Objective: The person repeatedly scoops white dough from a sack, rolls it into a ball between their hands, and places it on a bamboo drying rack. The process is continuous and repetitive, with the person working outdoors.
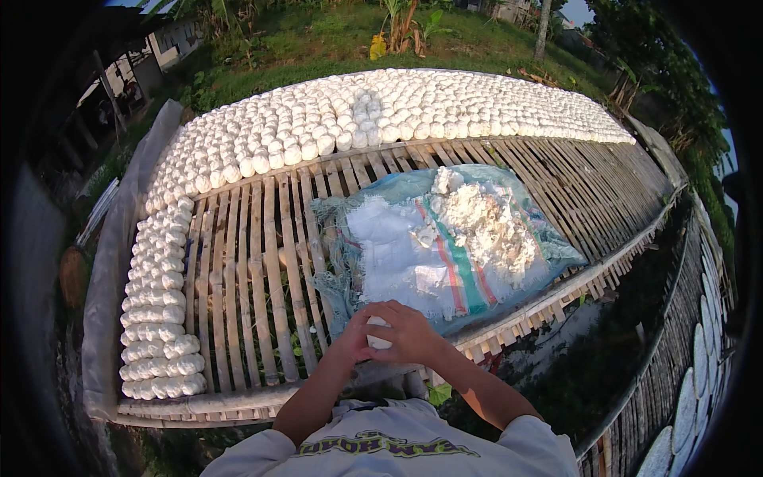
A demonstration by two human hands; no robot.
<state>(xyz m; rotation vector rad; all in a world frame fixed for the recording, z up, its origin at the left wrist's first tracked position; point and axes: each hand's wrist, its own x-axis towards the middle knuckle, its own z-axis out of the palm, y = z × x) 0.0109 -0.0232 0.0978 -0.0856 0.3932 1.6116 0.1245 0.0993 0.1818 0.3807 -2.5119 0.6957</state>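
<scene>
Close to my body, over the near edge of the slatted bamboo rack (274,318), both hands are cupped together. My left hand (354,337) and my right hand (407,332) curl round a white dough-like lump (378,334), which shows partly between the fingers. Just beyond them lies a white woven sack (393,246) with red and green stripes, spread over a blue-green mesh sheet (405,188). On the sack's right half sits a crumbly off-white heap (489,226) of what looks like the same stuff.
Rows of rounded white lumps (270,127) cover the rack's far side, with more rows (155,318) down its left end. A rolled plastic sheet (119,270) runs along the left edge. At lower right, another rack (636,413) carries flat pale discs (685,405).
</scene>
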